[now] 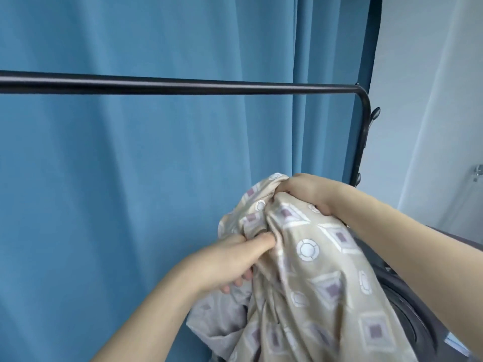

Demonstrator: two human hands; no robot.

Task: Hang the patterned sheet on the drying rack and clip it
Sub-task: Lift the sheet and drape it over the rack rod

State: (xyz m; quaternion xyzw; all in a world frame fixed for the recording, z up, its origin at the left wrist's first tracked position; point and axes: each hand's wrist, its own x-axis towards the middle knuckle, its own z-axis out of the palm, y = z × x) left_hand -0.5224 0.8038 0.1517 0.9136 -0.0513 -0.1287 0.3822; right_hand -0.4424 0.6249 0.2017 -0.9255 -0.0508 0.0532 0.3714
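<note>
Both hands hold the bunched sheet below the rack's bar.

The beige patterned cotton sheet, printed with squares and circles, hangs crumpled beneath the black metal drying rack; the left hand pinches a fold, and the right hand grips its top, before a blue curtain.

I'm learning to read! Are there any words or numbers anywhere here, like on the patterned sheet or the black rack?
No words or numbers show anywhere.
Patterned sheet: only circles and squares, no letters.
Black rack bar: plain, no label.
Blue curtain: plain.
Both hands, left hand and right hand, grip the sheet.
</note>
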